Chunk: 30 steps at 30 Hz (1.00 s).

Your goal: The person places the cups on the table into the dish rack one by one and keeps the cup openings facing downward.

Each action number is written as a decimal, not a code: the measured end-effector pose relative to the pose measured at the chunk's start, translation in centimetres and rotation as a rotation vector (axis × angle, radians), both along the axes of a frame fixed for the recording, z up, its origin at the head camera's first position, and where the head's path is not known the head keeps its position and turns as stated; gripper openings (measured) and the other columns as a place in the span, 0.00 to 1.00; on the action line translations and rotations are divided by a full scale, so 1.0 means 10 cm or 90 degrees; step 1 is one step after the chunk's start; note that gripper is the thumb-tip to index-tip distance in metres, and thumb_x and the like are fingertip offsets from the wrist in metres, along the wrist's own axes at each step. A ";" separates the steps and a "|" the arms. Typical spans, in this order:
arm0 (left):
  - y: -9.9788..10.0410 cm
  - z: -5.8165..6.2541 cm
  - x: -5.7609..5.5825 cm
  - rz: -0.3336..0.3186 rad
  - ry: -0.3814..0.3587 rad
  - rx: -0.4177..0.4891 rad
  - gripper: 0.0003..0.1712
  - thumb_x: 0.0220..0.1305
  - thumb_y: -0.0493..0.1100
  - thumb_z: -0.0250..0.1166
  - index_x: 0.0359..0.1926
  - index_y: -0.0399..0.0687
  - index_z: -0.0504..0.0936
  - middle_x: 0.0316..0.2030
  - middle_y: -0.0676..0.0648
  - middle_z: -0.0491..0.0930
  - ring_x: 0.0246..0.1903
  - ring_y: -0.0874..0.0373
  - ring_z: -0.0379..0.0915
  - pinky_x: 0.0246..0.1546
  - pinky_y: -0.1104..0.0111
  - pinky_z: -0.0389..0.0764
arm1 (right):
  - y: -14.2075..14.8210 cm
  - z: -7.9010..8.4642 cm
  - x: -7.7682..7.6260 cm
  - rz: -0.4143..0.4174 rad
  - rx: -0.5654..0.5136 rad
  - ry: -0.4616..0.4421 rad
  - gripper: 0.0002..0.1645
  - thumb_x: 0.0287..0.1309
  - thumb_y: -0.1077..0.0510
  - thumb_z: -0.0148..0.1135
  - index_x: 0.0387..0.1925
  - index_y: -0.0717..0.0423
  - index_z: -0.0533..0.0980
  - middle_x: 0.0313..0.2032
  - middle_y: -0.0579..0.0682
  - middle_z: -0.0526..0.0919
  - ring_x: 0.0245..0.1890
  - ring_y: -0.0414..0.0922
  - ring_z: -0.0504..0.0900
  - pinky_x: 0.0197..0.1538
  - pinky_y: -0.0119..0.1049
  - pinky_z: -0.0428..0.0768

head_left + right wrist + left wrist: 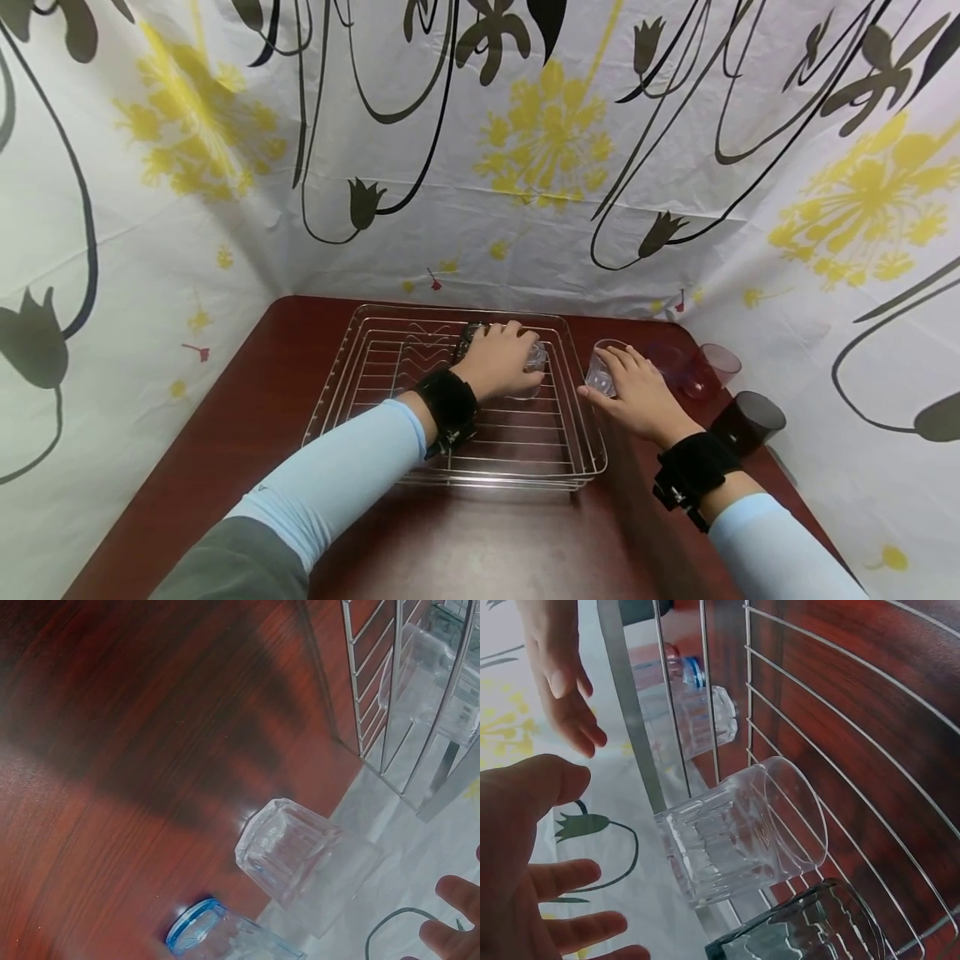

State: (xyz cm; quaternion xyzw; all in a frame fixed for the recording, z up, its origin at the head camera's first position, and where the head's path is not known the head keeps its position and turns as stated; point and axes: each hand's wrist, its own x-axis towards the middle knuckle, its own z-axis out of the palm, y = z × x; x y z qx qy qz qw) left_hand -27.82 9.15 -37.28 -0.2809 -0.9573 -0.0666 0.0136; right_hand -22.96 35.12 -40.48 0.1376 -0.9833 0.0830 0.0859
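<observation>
My left hand [498, 362] is over the wire rack [517, 454], fingers spread in the left wrist view and apart from the glass below. That clear glass [742, 832] stands upside down on the wires. A dark grey glass [802, 930] is beside it, mostly covered by the left hand in the head view. To the right of the rack, my right hand [633, 392] is at another clear glass [602, 375], which stands upright on the table. In the right wrist view, the fingertips [457, 892] are extended and show a gap from this clear glass [300, 855].
Right of the right hand stand a bluish-purple glass [666, 358], a pink glass [712, 371] and a dark glass [750, 421]. The dark red table [225, 450] is bordered by flower-patterned cloth [435, 192] at the back and sides. The rack has raised wire edges.
</observation>
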 end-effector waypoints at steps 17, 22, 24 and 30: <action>-0.43 0.21 0.45 0.025 0.035 0.019 0.44 0.64 0.73 0.56 0.75 0.62 0.63 0.73 0.46 0.63 0.71 0.45 0.60 0.68 0.42 0.62 | -0.03 0.02 -0.03 0.009 0.007 -0.001 0.51 0.66 0.28 0.52 0.74 0.60 0.60 0.72 0.64 0.63 0.74 0.67 0.54 0.69 0.71 0.53; -0.58 0.19 0.58 0.042 0.043 0.037 0.44 0.63 0.72 0.58 0.74 0.59 0.65 0.72 0.45 0.64 0.71 0.44 0.60 0.69 0.40 0.59 | -0.03 0.00 -0.03 0.008 -0.005 -0.005 0.51 0.66 0.29 0.53 0.75 0.59 0.58 0.72 0.63 0.62 0.74 0.66 0.53 0.69 0.72 0.53; -0.66 0.18 0.63 0.053 0.034 0.049 0.44 0.63 0.72 0.58 0.74 0.59 0.65 0.73 0.44 0.63 0.72 0.44 0.59 0.70 0.39 0.58 | -0.04 -0.01 -0.02 0.012 -0.008 -0.009 0.51 0.66 0.29 0.53 0.75 0.59 0.58 0.73 0.63 0.61 0.74 0.66 0.53 0.69 0.72 0.52; -0.84 0.19 0.73 0.078 0.032 0.091 0.45 0.62 0.73 0.58 0.74 0.60 0.65 0.73 0.43 0.62 0.72 0.43 0.58 0.70 0.38 0.57 | -0.03 0.02 0.00 0.012 -0.001 0.001 0.51 0.65 0.28 0.53 0.75 0.59 0.59 0.73 0.62 0.62 0.74 0.67 0.53 0.69 0.72 0.53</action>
